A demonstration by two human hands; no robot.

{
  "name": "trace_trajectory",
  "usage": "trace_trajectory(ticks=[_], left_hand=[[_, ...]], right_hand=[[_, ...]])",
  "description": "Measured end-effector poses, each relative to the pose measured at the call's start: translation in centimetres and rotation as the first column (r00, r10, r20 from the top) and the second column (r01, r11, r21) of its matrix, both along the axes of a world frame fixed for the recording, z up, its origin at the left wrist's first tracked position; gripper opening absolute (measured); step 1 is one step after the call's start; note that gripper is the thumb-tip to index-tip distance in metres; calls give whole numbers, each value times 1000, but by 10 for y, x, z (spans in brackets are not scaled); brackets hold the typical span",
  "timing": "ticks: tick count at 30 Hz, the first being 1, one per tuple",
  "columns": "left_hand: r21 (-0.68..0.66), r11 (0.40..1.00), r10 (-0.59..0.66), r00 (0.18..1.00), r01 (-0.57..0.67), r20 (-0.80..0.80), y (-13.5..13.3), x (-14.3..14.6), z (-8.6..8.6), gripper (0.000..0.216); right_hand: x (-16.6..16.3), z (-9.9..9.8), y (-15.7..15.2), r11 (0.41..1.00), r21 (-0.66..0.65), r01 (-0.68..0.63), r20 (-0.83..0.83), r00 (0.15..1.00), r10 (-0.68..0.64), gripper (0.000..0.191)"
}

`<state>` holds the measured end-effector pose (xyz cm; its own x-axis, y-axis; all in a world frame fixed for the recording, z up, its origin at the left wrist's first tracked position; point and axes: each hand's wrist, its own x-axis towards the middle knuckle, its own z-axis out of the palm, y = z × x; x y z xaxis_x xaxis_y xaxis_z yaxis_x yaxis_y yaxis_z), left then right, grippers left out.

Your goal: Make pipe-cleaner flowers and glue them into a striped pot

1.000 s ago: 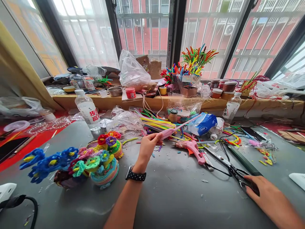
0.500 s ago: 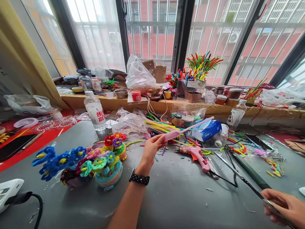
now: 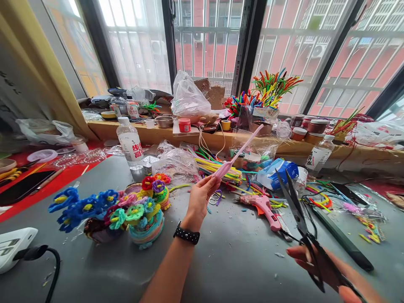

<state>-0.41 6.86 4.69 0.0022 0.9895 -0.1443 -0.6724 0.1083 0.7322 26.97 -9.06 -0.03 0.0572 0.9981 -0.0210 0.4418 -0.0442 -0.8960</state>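
My left hand (image 3: 202, 200), wearing a dark dotted wristband, pinches a bundle of pale pink pipe cleaners (image 3: 223, 170) near its lower end. A thin single stem rises from the bundle up and to the right. At lower right my right hand (image 3: 331, 269) is closed round the handles of black scissors (image 3: 298, 210). Their blades stand a little apart and point up and to the left, away from the pink bundle. Between the two hands a pink glue gun (image 3: 260, 206) lies on the grey table.
Pipe-cleaner flowers (image 3: 135, 214) in small woven pots stand on the left. Yellow pipe cleaners (image 3: 233, 174), a blue tissue pack (image 3: 276, 173) and a water bottle (image 3: 129, 141) line the back. A dark green bar (image 3: 342, 237) lies at right. A white socket block (image 3: 15, 248) sits lower left.
My right hand has moved left, bringing the scissors up into view with blades parted. The pink stem in my left hand has tilted more upright. The view has shifted slightly.
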Motion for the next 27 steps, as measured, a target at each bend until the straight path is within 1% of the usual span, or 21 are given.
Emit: trace_trajectory(ticks=[1,2,4,6,8,10,12,15,18,22,27], left_hand=[[6,1000,6,1000,-6,-2,0,-1,1,8],[11,1000,12,1000,-11,-6,-1,-1,1,7],[14,1000,28,999,-27,-17,-1,-2,2,7],[13,998,53,998,-53,-24,-1,-3,2,9],[25,996,84,996,-83,-25,0,-3,2,12],[42,993,115,993,-114,-21,1,-4,1,13],[66,987,149,989,-148,-15,1,-5,1,15],[110,979,177,984,-174,-16,2,-7,0,18],[118,980,169,984,-162,-48,2,-7,-1,21],[118,983,156,979,-141,-131,0,-5,0,20],[130,988,113,951,-78,-288,-4,-1,1,23]], right_hand=[[-14,5,6,994,-49,-96,-107,990,90,87],[-27,9,12,987,-73,-146,-177,975,132,88],[-48,16,21,978,-80,-191,-260,952,164,87],[-62,22,30,954,-116,-277,-240,940,243,84],[-71,29,39,937,-136,-321,-221,932,287,84],[-76,34,48,915,-183,-360,-220,922,319,86],[-79,37,58,906,-208,-368,-225,920,322,85],[-80,35,69,899,-214,-383,-258,909,326,80],[-82,27,74,893,-184,-410,-302,889,345,77],[-86,16,69,862,-158,-482,-338,846,412,75],[-90,7,64,864,-126,-488,-362,833,418,72]])
